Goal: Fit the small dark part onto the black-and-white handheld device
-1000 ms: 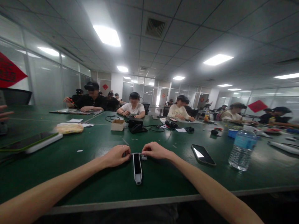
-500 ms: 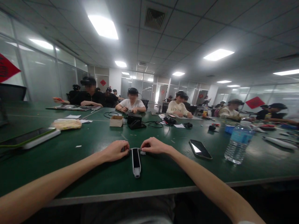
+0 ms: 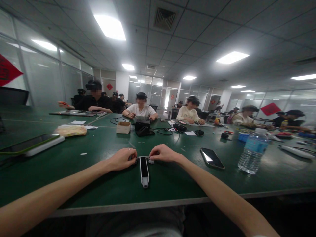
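Observation:
A slim device (image 3: 144,172) with a black face and white edges lies on the green table, its narrower white end towards me. Thin pieces stick out sideways at its far end. My left hand (image 3: 125,158) is closed, thumb and fingers pinched at the piece on the left side. On the right side, my right hand (image 3: 165,153) pinches the other piece from above. The fingers partly hide both pieces. A small whitish bit (image 3: 151,162) lies just under my right fingertips.
To the right are a phone (image 3: 212,158) and a water bottle (image 3: 253,153). A small cardboard box (image 3: 123,127) and a black box-like object (image 3: 142,126) stand ahead. On the left lie a green-edged tablet (image 3: 29,144) and a wrapped packet (image 3: 71,130). Several people sit around.
Both my hands stay at the far end of the device, with hardly any movement. Across the table, the hand of the person in white has moved outwards.

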Tool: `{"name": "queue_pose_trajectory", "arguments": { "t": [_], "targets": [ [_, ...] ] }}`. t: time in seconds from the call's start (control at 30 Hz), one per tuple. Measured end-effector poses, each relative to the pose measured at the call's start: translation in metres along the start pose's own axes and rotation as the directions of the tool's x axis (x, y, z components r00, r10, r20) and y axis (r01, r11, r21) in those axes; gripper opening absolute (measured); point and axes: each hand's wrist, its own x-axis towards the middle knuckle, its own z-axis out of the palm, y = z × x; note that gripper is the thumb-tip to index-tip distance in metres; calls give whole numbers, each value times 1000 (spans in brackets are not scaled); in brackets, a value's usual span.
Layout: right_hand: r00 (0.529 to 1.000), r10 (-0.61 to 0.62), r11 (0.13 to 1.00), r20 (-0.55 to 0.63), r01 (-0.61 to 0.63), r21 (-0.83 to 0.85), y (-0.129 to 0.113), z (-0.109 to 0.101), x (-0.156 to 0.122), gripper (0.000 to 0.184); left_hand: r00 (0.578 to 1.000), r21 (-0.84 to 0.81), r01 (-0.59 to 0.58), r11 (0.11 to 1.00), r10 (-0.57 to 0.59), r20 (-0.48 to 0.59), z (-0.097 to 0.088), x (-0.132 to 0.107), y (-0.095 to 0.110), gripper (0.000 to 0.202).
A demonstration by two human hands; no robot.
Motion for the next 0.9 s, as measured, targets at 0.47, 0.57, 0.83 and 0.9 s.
{"name": "queue_pose_trajectory", "arguments": {
  "t": [0.47,0.57,0.83,0.9],
  "targets": [
    [999,-35,997,23,36,-66,4,1,2,26,1000,-18,-6,1000,6,7,0,0,0,21],
    [999,-44,996,24,45,-76,5,0,1,25,1000,-11,-1,1000,1,12,-1,0,1,20],
    [1000,-13,1000,-16,13,-26,5,2,2,23,1000,-2,5,1000,-5,13,-1,0,2,21],
    [1000,-25,998,0,25,-57,4,2,2,25,1000,1,6,1000,-6,12,-1,0,2,21]
  ]
}}
